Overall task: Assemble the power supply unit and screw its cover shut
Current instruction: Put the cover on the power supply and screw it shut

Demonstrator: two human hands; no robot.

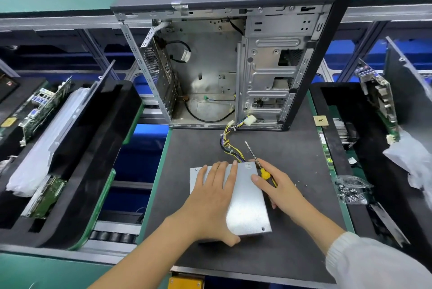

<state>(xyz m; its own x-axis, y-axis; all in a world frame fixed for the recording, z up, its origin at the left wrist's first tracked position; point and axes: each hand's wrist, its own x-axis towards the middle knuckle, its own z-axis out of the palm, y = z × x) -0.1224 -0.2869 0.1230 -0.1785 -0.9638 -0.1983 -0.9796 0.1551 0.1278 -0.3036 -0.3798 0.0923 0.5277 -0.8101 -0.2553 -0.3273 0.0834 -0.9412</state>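
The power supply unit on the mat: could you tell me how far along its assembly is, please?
Done: the metal cover sits on the power supply unit. In hand: the left hand presses flat on it, and the right hand holds the yellow-handled screwdriver. Left: driving screws; loose screws lie beside it, and one corner hole looks empty.

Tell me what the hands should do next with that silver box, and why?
Probably bring the yellow-handled screwdriver tip down to the screw hole near the silver metal power supply box's front right corner. The left hand already lies flat on the cover, steadying it, the right hand holds the screwdriver with its tip pointing away, and small dark loose screws wait beside it.
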